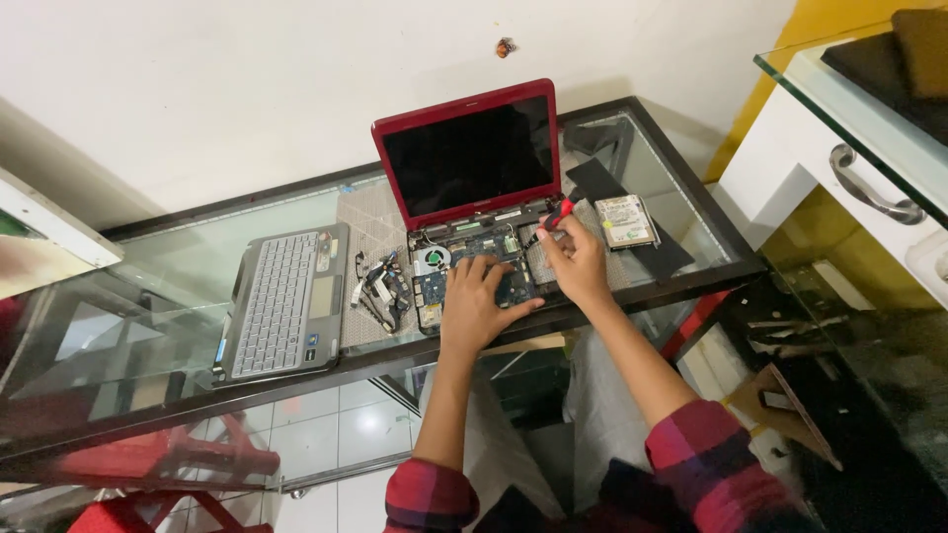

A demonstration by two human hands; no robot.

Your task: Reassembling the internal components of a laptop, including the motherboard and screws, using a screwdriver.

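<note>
A red laptop [464, 153] stands open on the glass table [158, 296], its base stripped so the blue circuit board [434, 286] and round fan [432, 260] show. My left hand [476, 301] lies flat on the board, fingers spread. My right hand [575, 262] holds a red-handled screwdriver [556, 214], tip down at the base's back right area near the hinge.
The removed grey keyboard cover [286, 301] lies left of the laptop, with a bundle of loose cables [380, 286] between them. A hard drive [625, 220] rests on a black sheet at the right. A white cabinet with a metal handle [869, 188] stands right.
</note>
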